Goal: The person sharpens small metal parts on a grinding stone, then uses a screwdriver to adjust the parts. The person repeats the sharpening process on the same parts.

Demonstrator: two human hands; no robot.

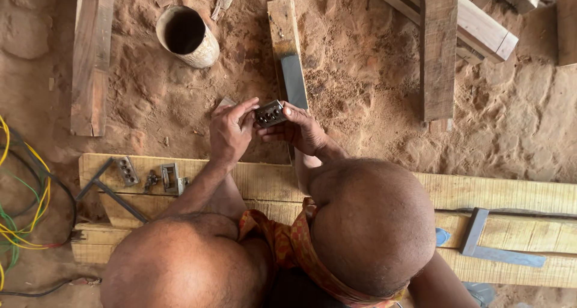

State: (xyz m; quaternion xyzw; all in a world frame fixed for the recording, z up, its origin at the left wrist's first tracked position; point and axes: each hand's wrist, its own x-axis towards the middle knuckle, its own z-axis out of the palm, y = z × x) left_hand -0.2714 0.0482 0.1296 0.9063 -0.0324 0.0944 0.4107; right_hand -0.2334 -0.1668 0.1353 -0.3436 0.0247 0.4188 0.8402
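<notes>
Sandy, sawdust-strewn floor (372, 73) lay under planks (505, 194); wires (24, 212) trailed far left of the hands. The left hand (231, 134) and right hand (303, 131), fingers curled, together gripped a small metal block (270, 113) between them. A blade (293, 79) lay just beyond.

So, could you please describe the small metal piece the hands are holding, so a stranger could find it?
Start at the wooden planks across the sandy ground; just beyond them, the left hand and right hand meet. Between their fingertips sits a small grey metal block with a row of round holes, unlike the loose metal parts on the plank.
</notes>
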